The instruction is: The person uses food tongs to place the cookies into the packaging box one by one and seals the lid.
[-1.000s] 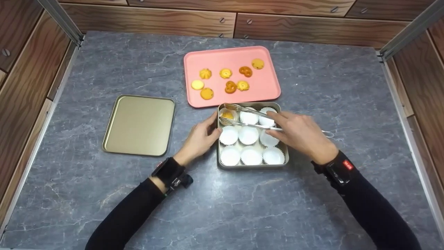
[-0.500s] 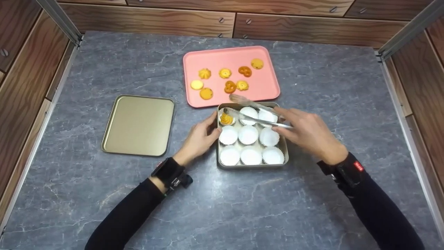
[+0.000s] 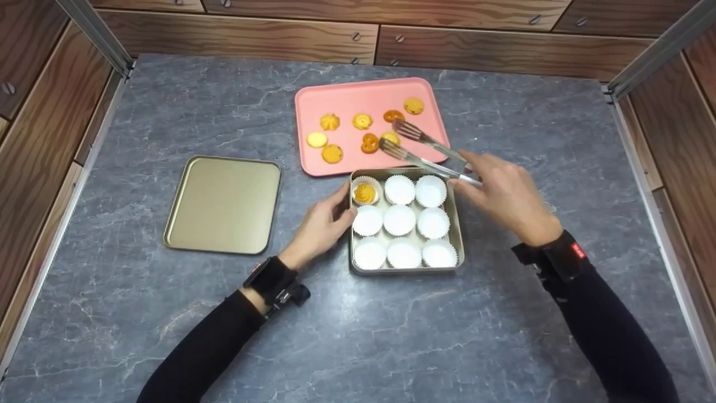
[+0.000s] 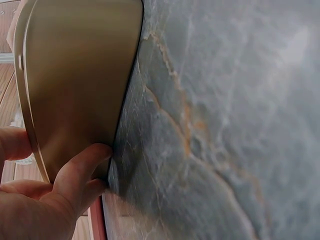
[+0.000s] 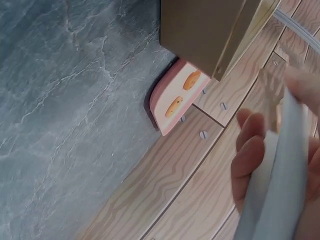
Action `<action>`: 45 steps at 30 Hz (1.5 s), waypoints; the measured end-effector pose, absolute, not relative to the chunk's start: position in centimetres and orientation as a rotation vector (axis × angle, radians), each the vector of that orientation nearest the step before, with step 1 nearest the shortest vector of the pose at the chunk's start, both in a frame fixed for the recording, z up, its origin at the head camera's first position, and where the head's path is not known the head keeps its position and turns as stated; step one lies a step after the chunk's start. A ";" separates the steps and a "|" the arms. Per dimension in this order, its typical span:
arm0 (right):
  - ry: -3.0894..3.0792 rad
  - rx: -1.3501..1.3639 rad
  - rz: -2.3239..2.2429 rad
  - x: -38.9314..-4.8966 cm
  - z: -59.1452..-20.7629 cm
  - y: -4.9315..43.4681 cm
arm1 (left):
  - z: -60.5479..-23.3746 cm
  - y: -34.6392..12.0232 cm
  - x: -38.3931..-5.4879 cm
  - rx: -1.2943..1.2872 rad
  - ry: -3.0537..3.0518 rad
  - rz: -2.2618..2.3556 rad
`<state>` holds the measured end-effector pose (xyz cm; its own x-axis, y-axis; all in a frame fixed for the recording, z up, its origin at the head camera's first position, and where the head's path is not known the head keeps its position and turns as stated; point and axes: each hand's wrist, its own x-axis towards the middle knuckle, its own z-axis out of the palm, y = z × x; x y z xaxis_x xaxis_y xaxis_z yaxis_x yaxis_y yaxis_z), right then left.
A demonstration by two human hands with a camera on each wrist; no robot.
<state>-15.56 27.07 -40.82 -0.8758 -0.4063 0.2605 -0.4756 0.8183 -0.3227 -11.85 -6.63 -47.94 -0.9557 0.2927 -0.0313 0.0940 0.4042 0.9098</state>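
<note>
My left hand [image 3: 320,228] holds the left side of a square metal tin [image 3: 407,271], its thumb at the rim; the left wrist view shows fingers against the wall of the tin [image 4: 82,75]. Inside stand rows of white paper cups [image 3: 399,220], and the far-left one contains a yellow swirled cookie [image 3: 364,193]. My right hand [image 3: 506,193] grips metal tongs [image 3: 428,165], whose spread tips hang over a pink tray [image 3: 335,98]. Near those tips lie a round yellow cookie [image 3: 390,136], partly hidden, and two pretzels, one being the left pretzel [image 3: 370,143].
More cookies lie on the tray, among them a star-shaped cookie [image 3: 329,121] and a pale round cookie [image 3: 317,139]. Left of the tin, the gold metal lid [image 3: 224,204] lies on the grey marbled table [image 3: 358,341]. Wood-patterned walls [image 3: 240,36] enclose the table.
The tongs have left the swirled cookie in its cup, spread apart and moved up and right over the pink tray. My left hand has stayed at the tin.
</note>
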 end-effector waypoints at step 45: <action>-3.159 0.545 0.407 -20.3 -40.9 25.1 | -48.0 -6.5 -11.9 0.332 2.474 1.586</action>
<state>-20.34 25.11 -40.89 -0.9392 -0.3406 -0.0449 -0.3181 0.9115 -0.2608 -11.86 -6.51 -48.01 -0.9580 0.2849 -0.0339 0.0881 0.4046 0.9102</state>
